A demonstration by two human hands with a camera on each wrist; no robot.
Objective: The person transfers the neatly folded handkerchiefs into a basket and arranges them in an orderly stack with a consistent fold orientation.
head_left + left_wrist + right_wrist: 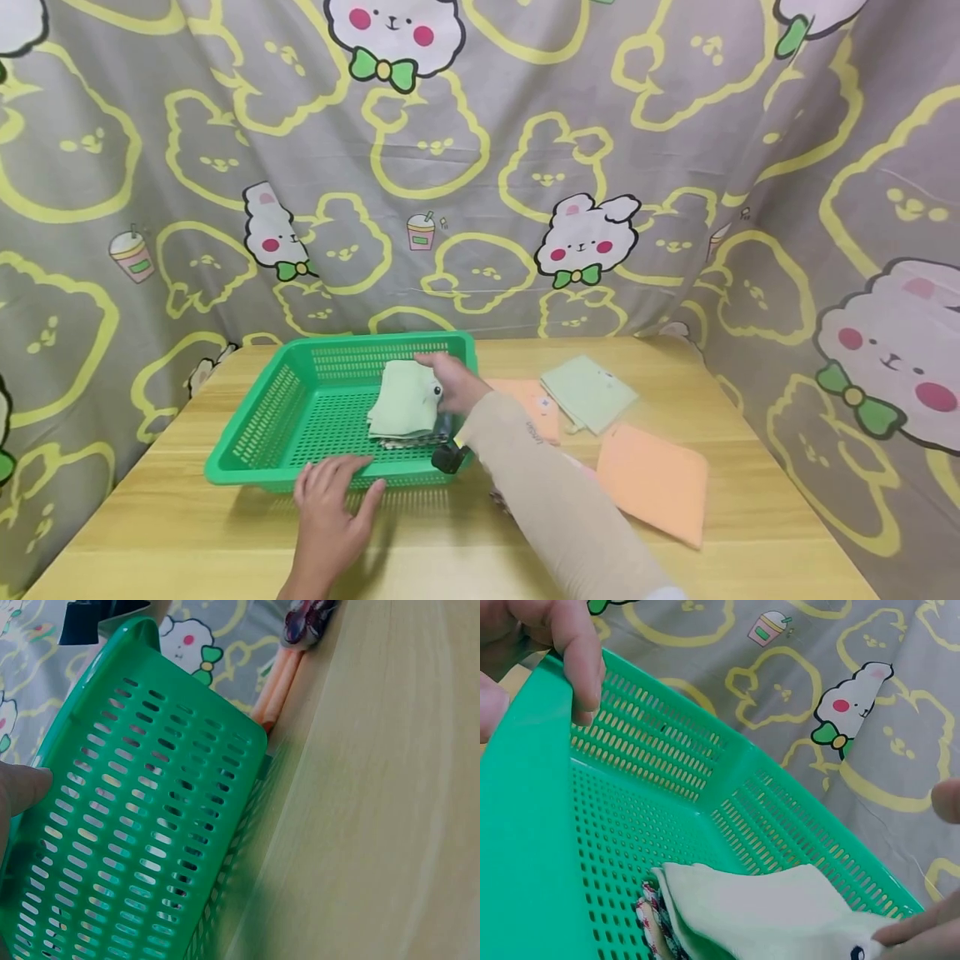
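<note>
A light green folded cloth (405,400) with a small dark eye printed on it lies in the green basket (225,454), on top of a checked cloth (654,919). My right hand (453,387) is at the right side of this stack. In the right wrist view, its straight fingers (922,934) touch the green cloth, and the thumb stands apart from it. My left hand (333,508) holds the basket's front rim, its fingers bent over the edge in the right wrist view. The left wrist view shows one digit (26,784) against the rim.
Right of the basket on the wooden table (420,558) lie an orange cloth (656,483), another light green cloth (588,392) and a second orange cloth (536,408), partly behind my right sleeve (555,492). A patterned curtain (480,167) hangs behind the table.
</note>
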